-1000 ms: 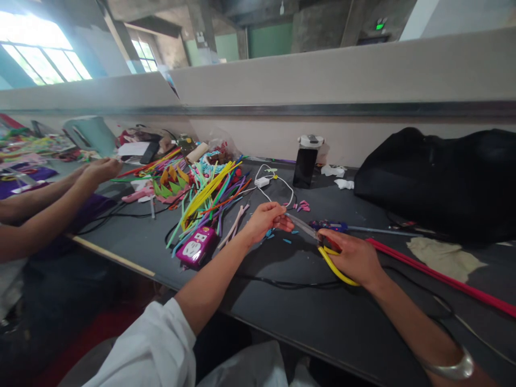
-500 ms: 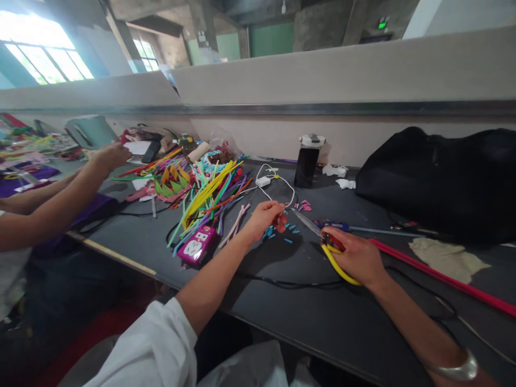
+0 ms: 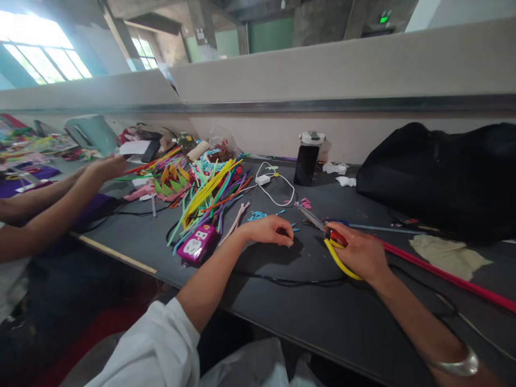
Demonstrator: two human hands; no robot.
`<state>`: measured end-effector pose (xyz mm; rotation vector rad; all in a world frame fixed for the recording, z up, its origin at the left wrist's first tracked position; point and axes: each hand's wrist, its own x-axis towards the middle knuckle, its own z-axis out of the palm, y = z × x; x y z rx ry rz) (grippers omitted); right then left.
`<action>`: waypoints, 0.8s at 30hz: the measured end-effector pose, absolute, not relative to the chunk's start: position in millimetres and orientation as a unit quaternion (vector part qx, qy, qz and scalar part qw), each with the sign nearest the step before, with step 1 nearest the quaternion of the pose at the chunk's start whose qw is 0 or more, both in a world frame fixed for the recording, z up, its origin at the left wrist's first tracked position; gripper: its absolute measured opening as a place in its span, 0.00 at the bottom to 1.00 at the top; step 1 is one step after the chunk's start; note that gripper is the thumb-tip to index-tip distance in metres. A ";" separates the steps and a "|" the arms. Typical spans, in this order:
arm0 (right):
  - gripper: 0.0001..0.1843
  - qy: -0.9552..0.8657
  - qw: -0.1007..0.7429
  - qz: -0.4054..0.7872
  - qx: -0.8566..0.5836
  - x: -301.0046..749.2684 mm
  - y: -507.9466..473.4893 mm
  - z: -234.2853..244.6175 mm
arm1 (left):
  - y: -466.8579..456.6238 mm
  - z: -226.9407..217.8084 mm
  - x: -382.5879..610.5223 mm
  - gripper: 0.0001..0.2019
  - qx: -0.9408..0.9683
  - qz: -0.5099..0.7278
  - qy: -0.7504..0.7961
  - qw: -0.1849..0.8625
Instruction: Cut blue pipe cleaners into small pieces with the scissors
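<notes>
My right hand (image 3: 358, 251) is wrapped round the red and yellow handles of a pair of scissors (image 3: 311, 216), whose long silver blades point up and left over the table. My left hand (image 3: 271, 230) is low over the dark tabletop, left of the scissors. Its thumb and fingers are curled together in a pinch; anything between the fingertips is too small to make out. Small blue cut pieces (image 3: 258, 215) lie just behind my left hand. Several pink pieces (image 3: 306, 203) lie past the blade tips.
On the left are a purple power box (image 3: 197, 245) and a heap of colourful pipe cleaners (image 3: 212, 185). A white cable (image 3: 264, 179), a dark bottle (image 3: 307, 161) and a black bag (image 3: 437, 183) stand behind. Red strips (image 3: 443, 274) lie right. A co-worker's arms (image 3: 76, 188) reach in at left.
My left hand has come down and slightly right, away from the blade tips towards the tabletop. The scissors have shifted a little; my right hand still grips them. The co-worker's hands have lowered slightly.
</notes>
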<state>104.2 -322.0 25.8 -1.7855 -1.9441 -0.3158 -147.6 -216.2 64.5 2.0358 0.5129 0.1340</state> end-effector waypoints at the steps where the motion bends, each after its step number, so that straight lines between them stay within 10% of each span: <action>1: 0.19 -0.709 0.236 -0.113 -0.655 104.2 -321.9 25.8 | -215.0 63.6 -147.4 0.09 0.857 0.052 0.193 0.475; 24: 0.18 -0.712 0.240 -0.102 -0.652 101.5 -323.8 32.7 | -213.7 29.1 -119.6 0.07 0.922 0.183 0.298 0.164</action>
